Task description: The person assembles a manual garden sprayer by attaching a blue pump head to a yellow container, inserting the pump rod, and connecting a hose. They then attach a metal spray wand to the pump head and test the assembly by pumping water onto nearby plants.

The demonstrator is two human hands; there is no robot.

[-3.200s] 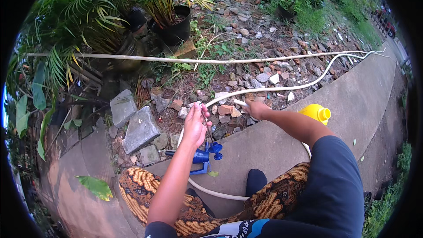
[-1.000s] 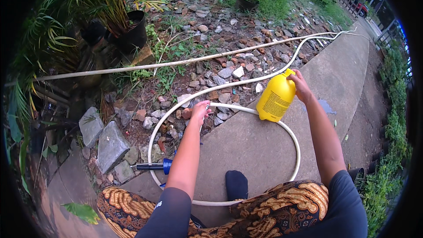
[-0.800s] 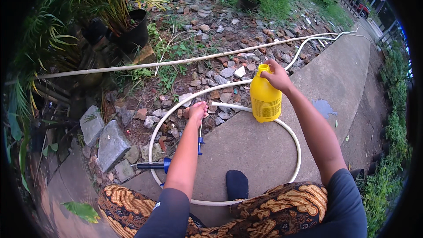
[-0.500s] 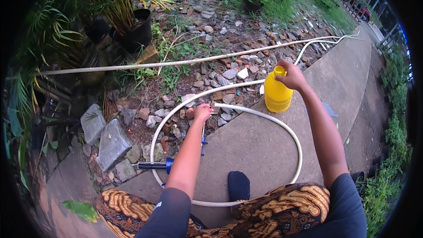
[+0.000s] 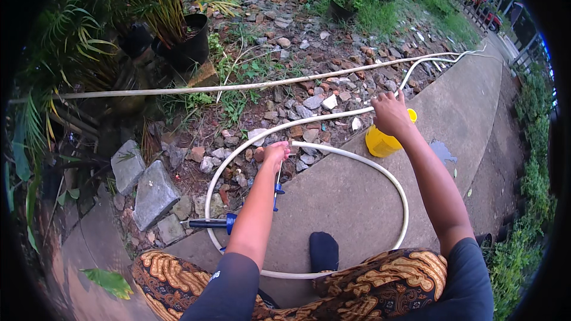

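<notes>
- The left hand (image 5: 276, 153) is closing its fingers snugly round a thin rod (image 5: 279, 172), with a blue end piece (image 5: 278, 190) hanging below.
- The cut end of a cream hose (image 5: 363, 161) is lying just beside those fingertips; I can't tell whether they're touching it.
- The right hand (image 5: 391, 117) is curving over the yellow bottle (image 5: 381, 144), fingers bent; from here I can't tell whether it's gripping or merely covering it.
- The bottle is sitting at the stony edge of the concrete path (image 5: 351, 208), its open mouth peeping out right of the hand.
- The right hand is hiding much of the bottle's upper body.
- The left forearm (image 5: 253, 220) is covering part of a blue-and-black pump (image 5: 231, 223).
- A pale mark is showing on the dark left sleeve (image 5: 223, 291), too small to make out.
</notes>
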